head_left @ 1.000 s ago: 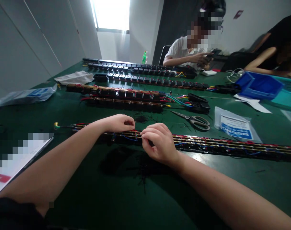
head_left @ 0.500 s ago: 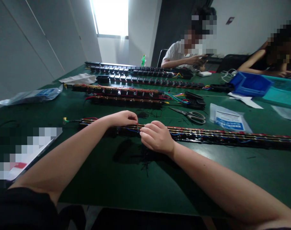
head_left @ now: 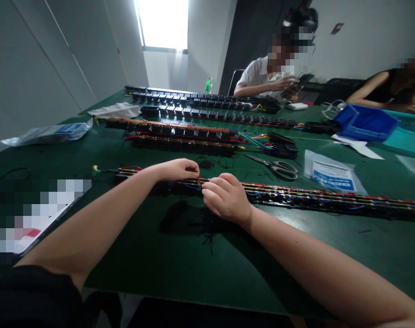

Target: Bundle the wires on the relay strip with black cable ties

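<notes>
A long black strip assembly [head_left: 296, 197] with red, blue and yellowish wires along its top lies across the green table [head_left: 142, 264]. My left hand [head_left: 180, 169] is at its upper edge, thumb and fingertips pinched together; what they hold is too small to make out. Just right of it, my right hand [head_left: 226, 197] curls over the strip's top and near side. Its fingers are bent and close together, and their tips are partly hidden. Dark thin clippings [head_left: 207, 223] lie on the table below the right hand.
Beyond the strip lie scissors [head_left: 275, 166], a plastic bag with a blue label [head_left: 333, 173] and several similar strips [head_left: 187, 132]. A blue bin [head_left: 366, 122] stands at right. A co-worker in white [head_left: 258, 77] sits across the table; another person's arm [head_left: 371, 89] shows at far right.
The whole view has shifted slightly, so things appear a little farther right. Both hands keep nearly the same place and pose on the strip.
</notes>
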Demonstrator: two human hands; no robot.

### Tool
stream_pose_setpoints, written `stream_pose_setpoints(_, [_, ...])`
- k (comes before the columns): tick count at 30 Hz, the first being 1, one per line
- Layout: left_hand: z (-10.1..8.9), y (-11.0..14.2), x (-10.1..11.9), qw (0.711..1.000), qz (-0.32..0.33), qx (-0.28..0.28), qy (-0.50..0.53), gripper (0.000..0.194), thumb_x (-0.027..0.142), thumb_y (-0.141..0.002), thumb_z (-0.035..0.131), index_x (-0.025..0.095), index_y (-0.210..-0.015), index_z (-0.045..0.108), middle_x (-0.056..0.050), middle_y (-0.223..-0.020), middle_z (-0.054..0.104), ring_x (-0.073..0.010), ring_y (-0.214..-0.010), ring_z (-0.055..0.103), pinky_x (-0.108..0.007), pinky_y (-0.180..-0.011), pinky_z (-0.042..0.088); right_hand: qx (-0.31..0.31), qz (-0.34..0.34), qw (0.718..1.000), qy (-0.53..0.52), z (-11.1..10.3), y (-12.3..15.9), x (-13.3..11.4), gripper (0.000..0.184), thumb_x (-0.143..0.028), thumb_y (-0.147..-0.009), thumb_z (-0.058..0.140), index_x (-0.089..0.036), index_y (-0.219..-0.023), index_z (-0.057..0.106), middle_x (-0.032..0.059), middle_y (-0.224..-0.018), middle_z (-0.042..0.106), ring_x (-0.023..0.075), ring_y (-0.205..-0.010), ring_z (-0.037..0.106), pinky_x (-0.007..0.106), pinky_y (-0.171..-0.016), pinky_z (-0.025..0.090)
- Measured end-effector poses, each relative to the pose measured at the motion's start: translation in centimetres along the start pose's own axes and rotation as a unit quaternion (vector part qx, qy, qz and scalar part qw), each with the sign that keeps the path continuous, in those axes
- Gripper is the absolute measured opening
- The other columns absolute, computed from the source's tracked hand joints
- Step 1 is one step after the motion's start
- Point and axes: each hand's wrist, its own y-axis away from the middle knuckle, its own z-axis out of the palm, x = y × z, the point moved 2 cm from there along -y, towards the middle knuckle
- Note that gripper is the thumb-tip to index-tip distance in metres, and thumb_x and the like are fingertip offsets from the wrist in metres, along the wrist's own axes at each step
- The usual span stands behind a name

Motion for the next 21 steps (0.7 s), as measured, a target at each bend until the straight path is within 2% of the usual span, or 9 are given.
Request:
stream_pose_setpoints(10, [0.0, 0.0, -0.2, 0.999, 0.012, 0.004, 0.032, 0.024, 0.039, -0.085, 0.057, 0.018, -0.094, 0.065, 0.0, -0.089, 0.067, -0.0134, -0.082, 0.06, -0.024, -0.076, 0.045, -0.093, 0.027, 0.995, -0.009, 1.4, -0.1, 0.5, 0.018, -0.016, -0.096, 0.048, -0.019, -0.083, 0.06, 0.0039, -0.087, 0.071, 0.0177, -0.086, 0.058, 0.034, -0.078, 0.04])
stream_pose_setpoints(17, [0.2, 0.0, -0.2, 0.996, 0.017, 0.005, 0.089, 0.023, 0.035, -0.084, 0.059, 0.017, -0.098, 0.062, -0.002, -0.089, 0.07, -0.0128, -0.081, 0.064, -0.023, -0.073, 0.048, -0.112, 0.059, 0.992, -0.029, 2.0, 0.2, 0.8, 0.014, -0.018, -0.095, 0.049, -0.019, -0.087, 0.061, 0.0053, -0.096, 0.072, 0.0192, -0.091, 0.059, 0.034, -0.08, 0.04])
stream_pose_setpoints(21, [0.1, 0.2, -0.3, 0.993, 0.018, 0.015, 0.119, 0.022, 0.031, -0.083, 0.062, 0.017, -0.1, 0.062, -0.004, -0.096, 0.072, -0.0139, -0.087, 0.067, -0.025, -0.078, 0.051, -0.114, 0.067, 0.99, -0.045, 2.0, 0.3, 0.9, 0.017, -0.02, -0.097, 0.046, -0.019, -0.088, 0.06, 0.0059, -0.096, 0.071, 0.0192, -0.092, 0.059, 0.034, -0.08, 0.04])
